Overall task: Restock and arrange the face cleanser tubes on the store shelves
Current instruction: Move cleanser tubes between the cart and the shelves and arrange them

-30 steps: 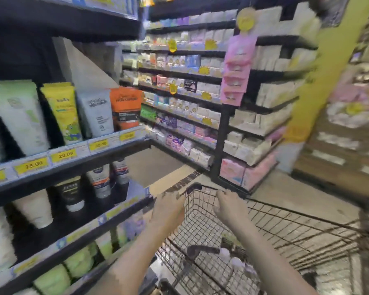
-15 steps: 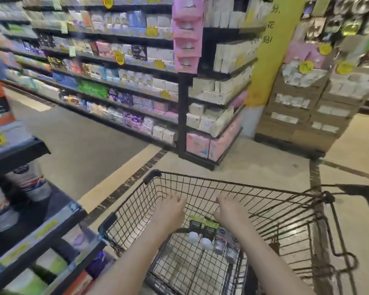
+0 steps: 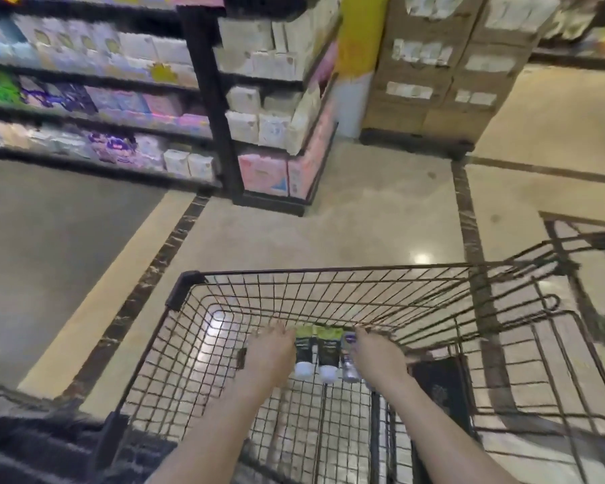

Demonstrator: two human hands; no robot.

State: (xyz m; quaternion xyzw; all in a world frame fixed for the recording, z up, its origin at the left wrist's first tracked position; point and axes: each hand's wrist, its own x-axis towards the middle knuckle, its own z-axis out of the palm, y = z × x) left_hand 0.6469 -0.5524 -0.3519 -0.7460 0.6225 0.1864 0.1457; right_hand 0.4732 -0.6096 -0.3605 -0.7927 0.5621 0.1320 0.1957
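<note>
1. Two hands reach down into a wire cart point(image 3: 329, 274), the left hand point(image 3: 271, 354) and the right hand point(image 3: 378, 354) side by side with a small gap between them.
2. Between the hands lies a short row of face cleanser tubes point(image 3: 316, 354), flat on the cart floor, caps pointing toward the person.
3. Two of the tubes are black with yellow-green ends and white caps; just to their right a third tube point(image 3: 349, 358) looks silvery with a purple end, though blur makes its label unreadable.
4. The left hand rests against the left side of the row, fingers stretched forward along the outer black tube; whether it grips that tube or only touches it cannot be told.
5. The right hand lies against the right side of the row, its fingers reaching forward beside the silvery tube; its grip cannot be told either.
6. Both forearms enter from the bottom edge and angle inward to the tubes.
7. A dark flat item point(image 3: 440, 389) sits in the cart, just right of the right wrist.
8. Beyond the cart is a pale tiled floor point(image 3: 364, 221) crossed by dark border strips.
9. Farther on, black store shelves point(image 3: 220, 110) hold white, pink and purple packs.
10. To their right stands a yellow pillar point(image 3: 358, 40), then stacked cardboard boxes point(image 3: 433, 82).
</note>
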